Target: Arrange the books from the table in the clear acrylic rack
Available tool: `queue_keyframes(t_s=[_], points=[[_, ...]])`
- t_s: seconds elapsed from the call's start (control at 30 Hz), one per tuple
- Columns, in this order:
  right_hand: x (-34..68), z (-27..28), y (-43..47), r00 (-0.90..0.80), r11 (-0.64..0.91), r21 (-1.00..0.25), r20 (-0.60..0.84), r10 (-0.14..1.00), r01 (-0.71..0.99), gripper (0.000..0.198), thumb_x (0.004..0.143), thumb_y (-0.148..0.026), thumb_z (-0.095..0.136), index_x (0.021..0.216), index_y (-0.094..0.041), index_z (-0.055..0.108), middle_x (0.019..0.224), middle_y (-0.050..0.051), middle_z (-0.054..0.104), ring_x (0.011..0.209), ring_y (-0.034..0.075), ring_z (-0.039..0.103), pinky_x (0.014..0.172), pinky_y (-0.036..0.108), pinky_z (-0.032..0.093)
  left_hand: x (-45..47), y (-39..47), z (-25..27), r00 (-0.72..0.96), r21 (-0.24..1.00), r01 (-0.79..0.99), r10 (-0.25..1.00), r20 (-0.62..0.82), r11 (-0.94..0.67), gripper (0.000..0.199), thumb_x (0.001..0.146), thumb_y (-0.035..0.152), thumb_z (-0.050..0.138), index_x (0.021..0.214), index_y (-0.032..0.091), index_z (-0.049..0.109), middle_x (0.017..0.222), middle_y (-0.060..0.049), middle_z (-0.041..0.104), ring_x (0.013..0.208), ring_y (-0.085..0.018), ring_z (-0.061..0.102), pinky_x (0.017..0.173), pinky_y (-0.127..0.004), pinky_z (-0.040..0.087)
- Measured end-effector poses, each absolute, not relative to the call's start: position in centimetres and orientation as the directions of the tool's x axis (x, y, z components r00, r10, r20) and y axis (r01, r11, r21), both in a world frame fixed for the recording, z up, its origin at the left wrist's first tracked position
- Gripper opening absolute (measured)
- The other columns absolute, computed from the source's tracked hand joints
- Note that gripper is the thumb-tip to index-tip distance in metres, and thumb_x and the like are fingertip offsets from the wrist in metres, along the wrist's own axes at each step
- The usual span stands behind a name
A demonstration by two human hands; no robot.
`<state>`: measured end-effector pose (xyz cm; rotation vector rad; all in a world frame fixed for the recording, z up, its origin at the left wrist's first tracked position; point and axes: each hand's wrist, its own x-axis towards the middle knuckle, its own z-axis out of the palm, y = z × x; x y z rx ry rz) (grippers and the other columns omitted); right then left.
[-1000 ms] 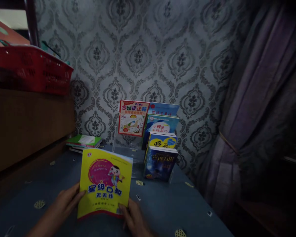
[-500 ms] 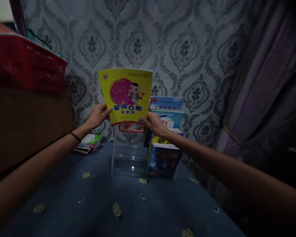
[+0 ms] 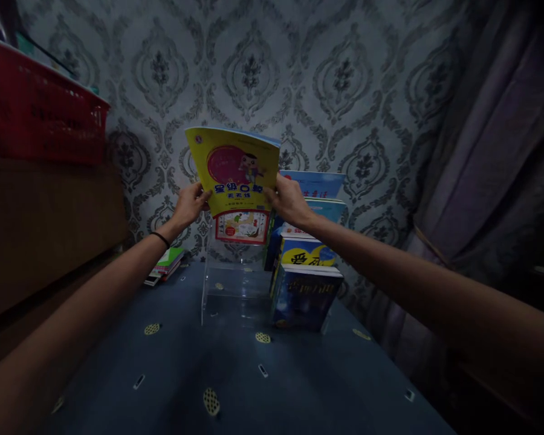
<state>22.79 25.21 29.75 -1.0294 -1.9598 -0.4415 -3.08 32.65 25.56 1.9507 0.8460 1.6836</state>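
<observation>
Between my two hands is a yellow workbook (image 3: 236, 163) with a magenta oval and a cartoon figure on its cover. My left hand (image 3: 191, 202) grips its lower left edge, and my right hand (image 3: 291, 199) pinches the lower right edge. The workbook is held upright, slightly curved, above a clear acrylic tiered stand (image 3: 236, 281). Just below and behind it, a red-bordered picture book (image 3: 242, 227) shows at the stand's upper tier. On the stand's right side stand blue books (image 3: 315, 184), a yellow-and-blue book (image 3: 308, 252) and a dark blue book (image 3: 306, 299) in front.
A short stack of books (image 3: 168, 261) lies at the back left of the dark blue tablecloth (image 3: 181, 362). At the left, a red plastic basket (image 3: 45, 109) sits on a brown box (image 3: 49, 223). A tied curtain (image 3: 453, 199) hangs at the right; patterned wallpaper is behind.
The workbook has tilted and moved back, exposing more of the red-bordered book beneath it. My right hand has moved a little up and right along its edge. The view has shifted slightly.
</observation>
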Motion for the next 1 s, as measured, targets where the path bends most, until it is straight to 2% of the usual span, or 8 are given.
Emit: queue_keyframes(t_s=[0.2, 0.4, 0.63, 0.73, 0.8, 0.9, 1.0], points=[[23.4, 29.4, 26.0, -0.239, 0.56, -0.09, 0.841, 0.486, 0.823, 0.032, 0.085, -0.012, 0.049, 0.114, -0.016, 0.061, 0.1, 0.011, 0.072, 0.087, 0.025, 0.065, 0.078, 0.036, 0.05, -2.6, 33.1, 24.4, 0.097, 0.666, 0.198, 0.691, 0.716, -0.719, 0.025, 0.084, 0.032, 0.065, 0.101, 0.015, 0.068, 0.087, -0.003, 0.072, 0.07, -0.015, 0.068, 0.061, -0.025, 0.061], [23.7, 29.7, 27.0, -0.171, 0.549, -0.128, 0.872, 0.459, 0.826, 0.025, 0.085, -0.012, 0.049, 0.107, -0.018, 0.06, 0.091, 0.008, 0.071, 0.084, 0.025, 0.066, 0.075, 0.034, 0.051, -3.0, 34.2, 24.7, 0.15, 0.692, 0.195, 0.718, 0.68, -0.695, 0.025, 0.081, 0.032, 0.067, 0.098, 0.014, 0.068, 0.085, -0.002, 0.072, 0.071, -0.015, 0.07, 0.06, -0.024, 0.061], [24.0, 29.9, 27.1, -0.176, 0.507, -0.122, 0.848, 0.499, 0.853, 0.015, 0.083, -0.013, 0.053, 0.094, -0.019, 0.062, 0.089, 0.008, 0.073, 0.082, 0.025, 0.066, 0.077, 0.036, 0.051, -3.3, 34.8, 24.8, 0.275, 0.742, 0.186, 0.759, 0.59, -0.644, 0.03, 0.078, 0.036, 0.072, 0.099, 0.015, 0.068, 0.082, -0.004, 0.074, 0.063, -0.015, 0.069, 0.057, -0.026, 0.06], [24.0, 30.4, 27.1, -0.151, 0.52, -0.142, 0.864, 0.48, 0.842, 0.022, 0.084, -0.013, 0.053, 0.103, -0.017, 0.062, 0.096, 0.01, 0.074, 0.086, 0.025, 0.067, 0.078, 0.037, 0.052, -3.3, 35.1, 24.8, 0.305, 0.753, 0.205, 0.772, 0.558, -0.625, 0.029, 0.078, 0.035, 0.071, 0.1, 0.016, 0.068, 0.085, -0.005, 0.074, 0.064, -0.016, 0.069, 0.057, -0.025, 0.058], [24.0, 30.9, 27.2, -0.135, 0.522, -0.148, 0.874, 0.466, 0.84, 0.03, 0.085, -0.012, 0.052, 0.114, -0.016, 0.06, 0.1, 0.01, 0.073, 0.089, 0.025, 0.068, 0.081, 0.037, 0.052, -3.3, 35.5, 24.8, 0.321, 0.755, 0.233, 0.781, 0.536, -0.613, 0.028, 0.076, 0.034, 0.071, 0.098, 0.017, 0.068, 0.08, -0.004, 0.073, 0.064, -0.016, 0.068, 0.057, -0.026, 0.057], [24.1, 31.5, 27.2, -0.111, 0.483, -0.141, 0.883, 0.456, 0.864, 0.04, 0.084, -0.012, 0.052, 0.124, -0.016, 0.056, 0.101, 0.01, 0.074, 0.09, 0.025, 0.068, 0.083, 0.039, 0.052, -3.4, 36.1, 24.6, 0.332, 0.734, 0.302, 0.789, 0.517, -0.608, 0.02, 0.07, 0.031, 0.073, 0.082, 0.017, 0.068, 0.066, -0.001, 0.069, 0.064, -0.019, 0.067, 0.059, -0.027, 0.056], [24.3, 31.8, 27.0, -0.092, 0.424, -0.137, 0.875, 0.475, 0.895, 0.04, 0.085, -0.014, 0.052, 0.125, -0.017, 0.056, 0.102, 0.01, 0.074, 0.089, 0.026, 0.068, 0.083, 0.04, 0.052, -3.5, 36.3, 24.2, 0.309, 0.687, 0.362, 0.777, 0.549, -0.63, 0.015, 0.063, 0.027, 0.076, 0.068, 0.02, 0.064, 0.063, -0.001, 0.067, 0.077, -0.025, 0.068, 0.069, -0.03, 0.054]])
